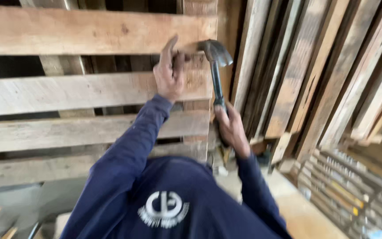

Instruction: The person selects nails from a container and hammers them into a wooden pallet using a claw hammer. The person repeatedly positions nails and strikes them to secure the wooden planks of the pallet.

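With the left hand pinching something small against the pallet and the right hand gripping the hammer, short controlled taps would spare the fingers

- Soft, even daylight fills the frame; no hard glare anywhere.
- Brightest area is the lower right of the frame, on pale blurred stacked boards.
- Dark gaps between the pallet slats at upper left fall into deep shadow.
- Motion blur smears the whole frame, strongest toward the right and bottom edges.
- The hammer at upper centre is soft-edged.
- Leaning planks at right splay outward, hinting at wide-angle distortion.
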